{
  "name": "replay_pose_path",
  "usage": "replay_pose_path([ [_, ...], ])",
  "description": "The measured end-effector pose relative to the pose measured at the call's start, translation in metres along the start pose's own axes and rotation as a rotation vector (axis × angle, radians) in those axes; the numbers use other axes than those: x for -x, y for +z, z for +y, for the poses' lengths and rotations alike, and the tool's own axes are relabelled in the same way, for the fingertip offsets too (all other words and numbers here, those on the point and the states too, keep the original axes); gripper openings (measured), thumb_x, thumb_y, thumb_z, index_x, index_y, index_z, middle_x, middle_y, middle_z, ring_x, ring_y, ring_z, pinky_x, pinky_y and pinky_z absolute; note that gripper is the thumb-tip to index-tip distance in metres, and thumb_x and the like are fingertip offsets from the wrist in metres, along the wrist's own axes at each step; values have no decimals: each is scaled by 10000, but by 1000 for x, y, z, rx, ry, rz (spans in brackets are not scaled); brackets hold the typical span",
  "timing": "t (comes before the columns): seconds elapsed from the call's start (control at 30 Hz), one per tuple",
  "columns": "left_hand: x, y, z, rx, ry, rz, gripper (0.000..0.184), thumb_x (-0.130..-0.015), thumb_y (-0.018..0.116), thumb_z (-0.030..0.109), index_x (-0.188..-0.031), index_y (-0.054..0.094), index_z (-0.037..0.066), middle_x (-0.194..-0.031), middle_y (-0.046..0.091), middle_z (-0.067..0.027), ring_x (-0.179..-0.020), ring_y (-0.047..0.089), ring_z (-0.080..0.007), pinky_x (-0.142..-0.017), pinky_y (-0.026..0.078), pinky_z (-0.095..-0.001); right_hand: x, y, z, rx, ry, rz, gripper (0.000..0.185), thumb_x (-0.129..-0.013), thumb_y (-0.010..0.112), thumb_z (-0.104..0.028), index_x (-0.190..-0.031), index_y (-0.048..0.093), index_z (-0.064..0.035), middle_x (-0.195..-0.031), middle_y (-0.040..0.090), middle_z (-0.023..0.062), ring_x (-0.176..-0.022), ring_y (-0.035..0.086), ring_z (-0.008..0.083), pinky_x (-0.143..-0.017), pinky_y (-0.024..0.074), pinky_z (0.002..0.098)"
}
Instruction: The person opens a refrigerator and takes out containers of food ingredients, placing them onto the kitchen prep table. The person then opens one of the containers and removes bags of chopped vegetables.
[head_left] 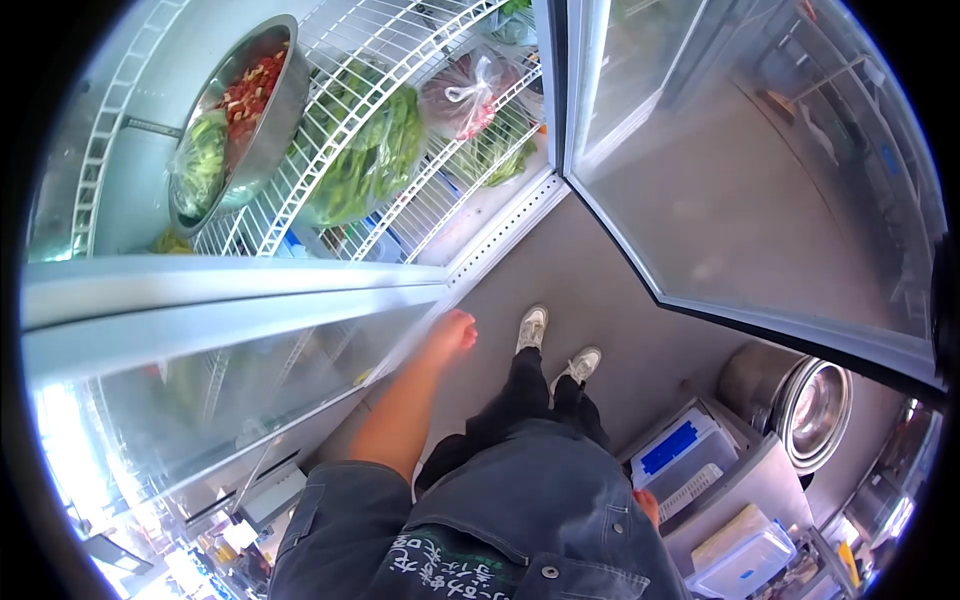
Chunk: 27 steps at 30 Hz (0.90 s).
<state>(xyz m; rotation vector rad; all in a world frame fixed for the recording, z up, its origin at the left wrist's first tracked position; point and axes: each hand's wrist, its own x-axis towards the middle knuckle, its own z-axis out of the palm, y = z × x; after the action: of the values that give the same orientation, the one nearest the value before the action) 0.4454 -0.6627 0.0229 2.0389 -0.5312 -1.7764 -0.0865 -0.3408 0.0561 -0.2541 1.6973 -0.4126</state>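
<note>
My left hand [455, 333] hangs low beside the fridge's left glass door [250, 370], a little blurred, fingers curled in with nothing visible in them. My right hand [647, 505] shows only in part at my right side, near a plastic container [683, 455] with a blue label; its fingers are mostly hidden. In the open fridge, a steel bowl [275, 130] holds red and pale chopped food and a bagged green vegetable [203, 165]. Bagged leafy greens [372, 165] and a knotted bag [467, 92] with dark contents lie on the wire shelves [290, 205].
The right glass door [750, 200] stands swung wide open. Steel pots [815, 410] are at the lower right, near a lidded plastic box [742, 560]. My shoes [533, 327] are on the grey floor [610, 260] by the fridge sill.
</note>
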Motion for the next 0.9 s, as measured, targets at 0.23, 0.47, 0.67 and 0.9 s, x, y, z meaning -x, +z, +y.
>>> replay_pose_path([
  [0.23,-129,-26,26,501,-173,63,273,-927,549,227,-1097,524,14,-953,623,-162,-872,645,-285,-806,532,-418,54,18,51,-146,51,255,220,-930,570,-226,-873,602,-16,-679,657,99,-597,636,164,-547,523,295],
  [0.47,-221,-41,23,954,-95,207,509,-958,543,289,-1281,351,-54,-1119,547,-235,-904,641,-314,-844,534,-412,92,50,17,223,197,319,238,-925,553,-231,-830,622,-23,-679,659,79,-576,634,159,-520,517,297],
  [0.67,-299,-68,2,1356,63,251,783,-992,471,359,-1493,0,-15,-1445,308,-259,-1229,487,-360,-1051,426,-464,80,-5,66,550,146,205,214,-923,587,-194,-962,655,6,-796,689,104,-727,629,161,-656,497,321],
  [0.9,-374,-108,-20,1462,284,191,896,-790,674,575,-1372,350,-25,-1390,380,-249,-1291,397,-423,-1061,357,-590,82,11,31,441,388,293,252,-919,584,-230,-949,635,15,-758,672,109,-626,625,162,-563,511,314],
])
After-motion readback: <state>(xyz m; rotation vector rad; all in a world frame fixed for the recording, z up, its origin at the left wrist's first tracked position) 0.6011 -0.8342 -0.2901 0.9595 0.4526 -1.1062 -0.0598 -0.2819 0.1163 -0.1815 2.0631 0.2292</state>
